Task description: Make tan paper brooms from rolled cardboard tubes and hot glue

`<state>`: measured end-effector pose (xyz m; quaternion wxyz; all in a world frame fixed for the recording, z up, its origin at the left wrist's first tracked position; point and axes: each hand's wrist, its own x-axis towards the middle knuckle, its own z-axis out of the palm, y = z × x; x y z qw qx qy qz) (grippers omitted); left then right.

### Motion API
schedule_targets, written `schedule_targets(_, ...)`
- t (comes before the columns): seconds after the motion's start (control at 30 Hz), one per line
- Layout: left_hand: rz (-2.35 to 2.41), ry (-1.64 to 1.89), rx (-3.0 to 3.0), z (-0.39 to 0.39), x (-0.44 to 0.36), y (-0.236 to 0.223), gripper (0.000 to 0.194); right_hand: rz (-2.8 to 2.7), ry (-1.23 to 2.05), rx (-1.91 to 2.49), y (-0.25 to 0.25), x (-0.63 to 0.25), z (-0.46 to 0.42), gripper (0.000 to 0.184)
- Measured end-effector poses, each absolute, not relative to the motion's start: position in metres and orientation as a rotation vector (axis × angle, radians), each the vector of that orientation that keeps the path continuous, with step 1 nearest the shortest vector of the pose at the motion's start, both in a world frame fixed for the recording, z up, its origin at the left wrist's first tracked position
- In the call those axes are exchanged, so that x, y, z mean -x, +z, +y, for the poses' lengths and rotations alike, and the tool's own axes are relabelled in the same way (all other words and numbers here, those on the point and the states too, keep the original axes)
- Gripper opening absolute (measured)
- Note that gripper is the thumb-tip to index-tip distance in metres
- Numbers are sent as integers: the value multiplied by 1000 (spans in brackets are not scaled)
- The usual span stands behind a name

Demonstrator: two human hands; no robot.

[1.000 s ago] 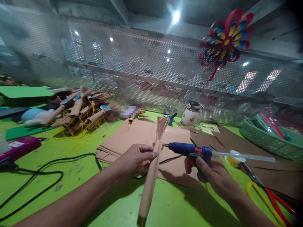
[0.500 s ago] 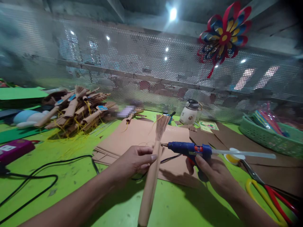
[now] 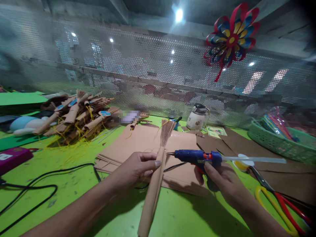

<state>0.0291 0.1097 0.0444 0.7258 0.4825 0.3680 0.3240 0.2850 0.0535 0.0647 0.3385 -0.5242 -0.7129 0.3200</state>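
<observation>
Between the thumb and fingers of my left hand [image 3: 140, 168] is a rolled brown paper tube [image 3: 153, 194]. Out of its upper end spreads a fan of pleated paper [image 3: 167, 131]. My right hand [image 3: 222, 179] is wrapped around a blue hot glue gun [image 3: 197, 156], with a finger near its red trigger. A clear glue stick [image 3: 259, 160] juts from the gun's back. The nozzle points left, close to the tube's right edge just below the pleats; I cannot tell if it touches. Under both hands lies a stack of brown paper sheets [image 3: 116, 144].
At left are a heap of similar paper rolls [image 3: 74, 115] with yellow strings, a black cord [image 3: 56, 171] and a purple box [image 3: 14, 159]. Scissors [image 3: 271, 194], a tape roll [image 3: 243, 163] and a green basket [image 3: 278, 141] are at right. A white jar [image 3: 197, 118] stands behind.
The lower end of the paper tube has swung slightly left, and the tube has turned a little. The glue gun stays by its right edge. The whole view has shifted slightly.
</observation>
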Motion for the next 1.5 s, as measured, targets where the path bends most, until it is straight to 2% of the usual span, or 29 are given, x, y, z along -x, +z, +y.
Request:
schedule_targets(0.27, 836, 710, -1167, 105, -30, 53, 20, -1791, 912, 1304, 60, -285, 58, 48)
schedule_targets(0.87, 821, 706, -1106, 105, -30, 56, 24, -1781, 899, 1261, 54, -288, 59, 46)
schedule_targets(1.33, 826, 718, -1091, 104, -30, 59, 23, -1619, 1041, 1190, 50, -285, 60, 43)
schedule_targets(1.5, 776, 696, -1037, 103, -32, 60, 29, -1599, 1080, 1194, 49, -284, 60, 44)
